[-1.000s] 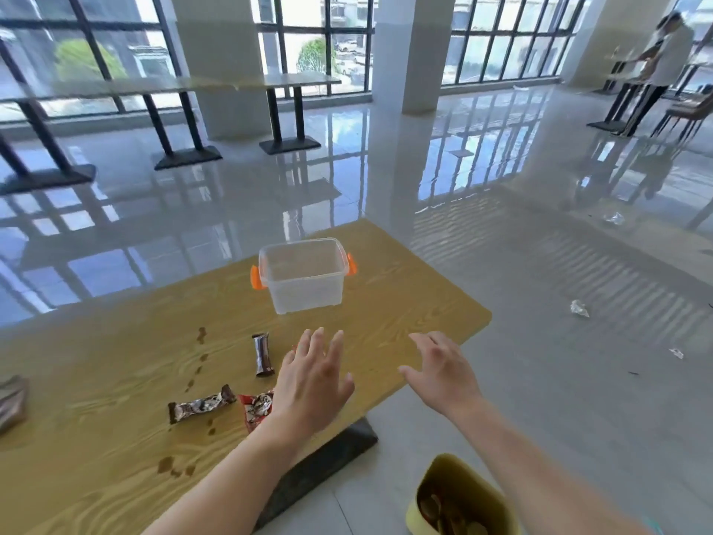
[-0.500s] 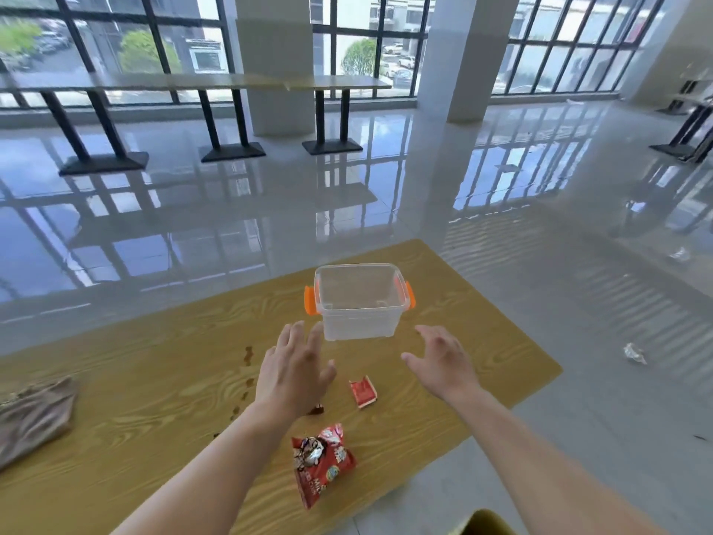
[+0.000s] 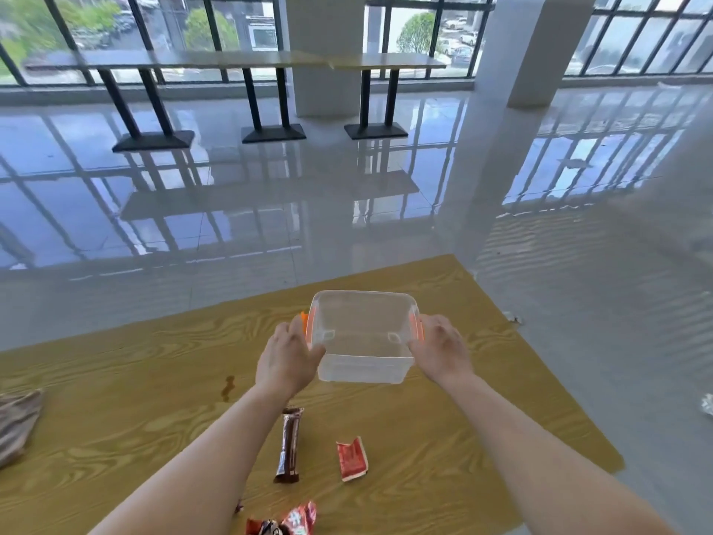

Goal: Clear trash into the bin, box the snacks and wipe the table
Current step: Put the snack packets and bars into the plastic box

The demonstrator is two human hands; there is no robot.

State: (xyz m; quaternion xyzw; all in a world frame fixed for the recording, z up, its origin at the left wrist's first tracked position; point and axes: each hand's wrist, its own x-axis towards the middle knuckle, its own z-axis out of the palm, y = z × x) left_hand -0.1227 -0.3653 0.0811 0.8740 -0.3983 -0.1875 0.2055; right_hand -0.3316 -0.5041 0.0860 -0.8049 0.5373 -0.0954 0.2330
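The clear box [image 3: 362, 337] sits on the far part of the wooden worktop [image 3: 115, 380], open at the top with nothing inside, an orange latch on each short side. Both hands grip it by those sides: the left hand [image 3: 287, 359] has its fingers [image 3: 297, 328] closed over the left latch [image 3: 306, 326] with the thumb pressed on the near wall, and the right hand [image 3: 441, 351] has its fingers closed over the right latch [image 3: 416, 328] the same way. Whether the box rests on the worktop or is just lifted off it cannot be told. Nearer the person, between the two forearms, a brown snack bar [image 3: 289, 444] lies lengthwise, and just to its right lies a small red packet [image 3: 352, 457], apart from the bar. At the near edge of the view a red crumpled wrapper [image 3: 287, 521] lies partly cut off. A dark brown spill [image 3: 228, 387] marks the worktop just left of the left wrist. At the far left edge a brownish cloth [image 3: 17, 422] lies bunched on the worktop. On the shiny floor to the right, a crumpled scrap [image 3: 708, 404] lies well apart from the worktop, and another small scrap [image 3: 512, 317] lies just off its far right edge.
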